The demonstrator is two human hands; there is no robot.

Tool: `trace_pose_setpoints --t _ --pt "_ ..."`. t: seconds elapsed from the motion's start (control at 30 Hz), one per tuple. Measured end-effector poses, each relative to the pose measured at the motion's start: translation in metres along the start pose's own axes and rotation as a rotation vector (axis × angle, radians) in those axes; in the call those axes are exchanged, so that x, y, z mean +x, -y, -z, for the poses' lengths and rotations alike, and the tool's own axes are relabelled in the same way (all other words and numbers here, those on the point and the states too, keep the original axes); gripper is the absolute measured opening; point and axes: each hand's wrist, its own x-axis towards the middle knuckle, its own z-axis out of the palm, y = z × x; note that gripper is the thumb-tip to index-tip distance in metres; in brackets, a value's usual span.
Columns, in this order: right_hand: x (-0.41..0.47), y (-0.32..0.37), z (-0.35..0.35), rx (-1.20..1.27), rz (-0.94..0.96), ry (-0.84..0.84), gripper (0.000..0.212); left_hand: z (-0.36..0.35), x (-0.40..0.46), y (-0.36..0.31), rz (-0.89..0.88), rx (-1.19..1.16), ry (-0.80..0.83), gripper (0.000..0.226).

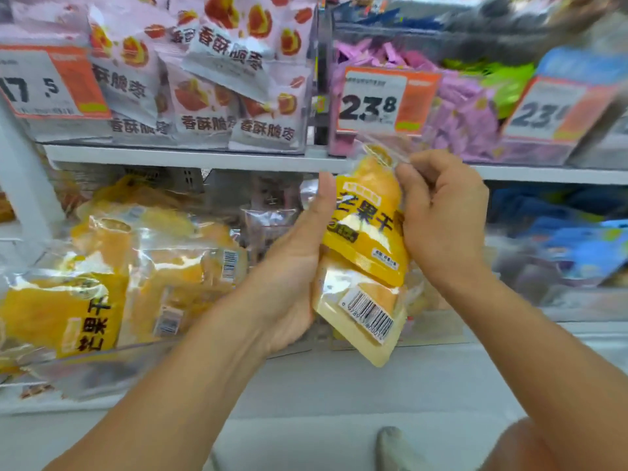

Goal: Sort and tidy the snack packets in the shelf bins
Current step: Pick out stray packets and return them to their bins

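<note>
Two yellow dried-mango packets are held in front of the shelf. The front packet (365,229) shows black lettering, and the one behind it (360,314) shows a barcode. My left hand (295,266) grips the pair from the left, thumb pointing up along the edge. My right hand (441,215) pinches the clear top of the front packet with curled fingers. A clear bin (102,365) at the lower left holds several more yellow mango packets (102,266), lying at mixed angles.
On the upper shelf, a bin of pink-and-white jujube packets (204,79) sits left, and a bin of small purple packets (465,110) right. Orange price tags (384,100) hang on the bin fronts. Blue packets (577,239) fill the lower right bin. My foot (394,447) shows below.
</note>
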Motion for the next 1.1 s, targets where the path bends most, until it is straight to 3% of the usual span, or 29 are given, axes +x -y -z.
trace_pose_setpoints --t 0.1,0.2,0.3,0.37,0.53,0.63,0.83,0.93,1.03,1.1 --pt "0.005 -0.022 0.019 -0.012 -0.105 -0.122 0.02 -0.013 0.01 0.02 0.08 0.02 0.096 0.081" --pt "0.012 -0.034 0.04 0.117 -0.26 -0.185 0.022 -0.029 0.019 0.034 0.171 0.145 -0.035 0.06" --pt "0.03 -0.037 0.072 0.358 -0.386 -0.386 0.025 -0.033 0.033 0.032 0.03 0.178 -0.22 0.046" --pt "0.039 -0.034 0.097 0.402 -0.37 -0.471 0.023 -0.034 0.038 0.026 -0.116 0.228 -0.365 0.039" --pt "0.017 -0.019 0.113 0.07 -0.157 -0.056 0.023 -0.04 0.038 0.03 -0.392 0.447 -0.644 0.051" --pt "-0.008 -0.017 0.085 0.051 -0.211 0.027 0.019 -0.064 0.037 0.042 -0.488 0.46 -0.524 0.05" --pt "-0.02 -0.011 0.073 0.498 -0.506 -0.023 0.02 -0.086 0.037 0.076 -0.348 0.611 -0.089 0.075" --pt "-0.013 -0.006 0.086 0.654 -0.632 0.024 0.027 -0.093 0.044 0.077 -0.312 0.656 0.026 0.085" --pt "-0.011 -0.01 0.097 0.869 -0.732 0.31 0.085 -0.086 0.055 0.074 -0.271 0.761 0.018 0.101" --pt "-0.014 -0.014 0.102 0.874 -0.697 0.459 0.091 -0.083 0.06 0.073 -0.285 0.838 -0.035 0.113"
